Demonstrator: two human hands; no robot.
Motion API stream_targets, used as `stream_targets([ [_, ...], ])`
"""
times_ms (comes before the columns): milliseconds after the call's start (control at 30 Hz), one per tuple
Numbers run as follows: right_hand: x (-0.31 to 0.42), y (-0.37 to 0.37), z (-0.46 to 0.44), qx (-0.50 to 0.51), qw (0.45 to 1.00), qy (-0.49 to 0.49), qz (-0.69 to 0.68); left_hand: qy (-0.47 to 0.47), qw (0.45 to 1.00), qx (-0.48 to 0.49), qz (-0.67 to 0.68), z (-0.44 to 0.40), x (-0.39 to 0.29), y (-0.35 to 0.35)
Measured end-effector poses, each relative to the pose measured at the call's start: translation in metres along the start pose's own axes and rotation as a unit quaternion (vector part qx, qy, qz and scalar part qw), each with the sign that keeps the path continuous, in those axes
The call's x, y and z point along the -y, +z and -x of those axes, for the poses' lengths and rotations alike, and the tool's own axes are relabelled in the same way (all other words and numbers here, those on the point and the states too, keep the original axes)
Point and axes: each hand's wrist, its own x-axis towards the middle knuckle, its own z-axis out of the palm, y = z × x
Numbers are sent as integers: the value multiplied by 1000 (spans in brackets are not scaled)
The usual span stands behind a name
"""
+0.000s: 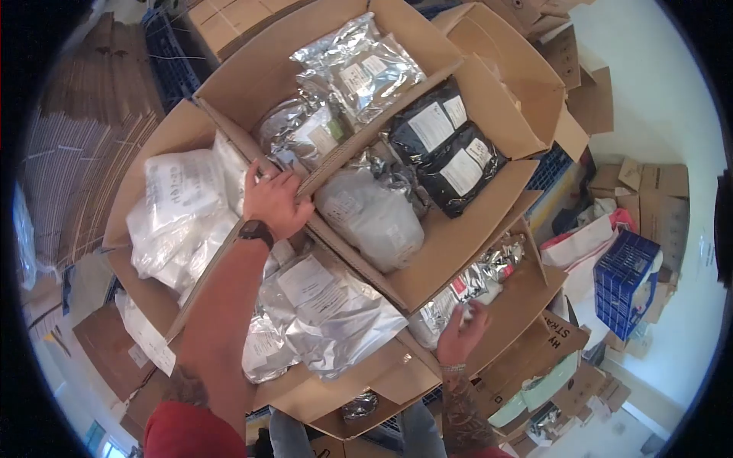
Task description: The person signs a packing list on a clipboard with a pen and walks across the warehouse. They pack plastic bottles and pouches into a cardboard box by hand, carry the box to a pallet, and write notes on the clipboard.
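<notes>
My left hand (276, 204), with a watch on the wrist, rests with its fingers apart on the cardboard edges where several open boxes meet. Close beside it lie clear plastic bags (183, 195) on one side and silver foil bags (309, 130) beyond. Below this hand is a large silver bag with a white label (324, 305). My right hand (463, 334), wearing a bracelet, is over a narrow box (527, 294) of small silver packets (437, 314). Its fingers are curled together; what they hold, if anything, I cannot make out.
Black labelled bags (462, 172) and a cloudy plastic bag (370, 217) share a box ahead. Flattened cardboard (84, 160) is stacked at the left. A blue crate (626, 282) stands at the right. More boxes (527, 374) lie below right.
</notes>
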Motion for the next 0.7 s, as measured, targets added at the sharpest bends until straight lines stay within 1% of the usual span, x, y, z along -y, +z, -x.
stream_targets([
  [33,20,6,-16,10,996,-28,-84,-1,1000,-12,-4,0,3,4],
  [67,28,20,-33,57,987,-30,-149,0,1000,-25,-8,0,3,6],
  [100,36,35,-52,103,970,-32,-216,-5,1000,-16,-20,-1,1,4],
  [133,50,52,-75,173,962,-11,-212,0,1000,-12,-19,-2,0,4],
  [167,62,72,-103,215,961,-58,-164,-4,1000,-8,-23,-1,0,4],
  [200,43,115,-125,247,944,-66,-209,-9,1000,-5,-27,-2,0,4],
  [267,29,179,-167,322,942,-55,-72,-6,999,8,-32,-3,1,5],
  [333,37,209,-175,316,944,-48,79,5,999,-18,-28,-3,2,7],
  [433,33,253,-138,340,939,-15,51,12,1000,-12,-14,-3,1,7],
  [467,42,253,-128,341,938,-13,53,12,1000,-10,-12,-4,0,6],
  [533,67,233,-105,360,925,14,122,14,1000,-8,-25,-5,0,6],
  [567,68,230,-99,357,925,-9,128,15,1000,-8,-23,-5,1,8],
  [600,69,228,-93,357,925,-8,128,16,999,-11,-26,-5,2,9],
  [667,67,226,-82,312,931,-128,138,18,999,-14,-28,-5,3,10],
  [700,65,225,-79,312,931,-127,139,19,999,-24,-31,-4,2,12],
])
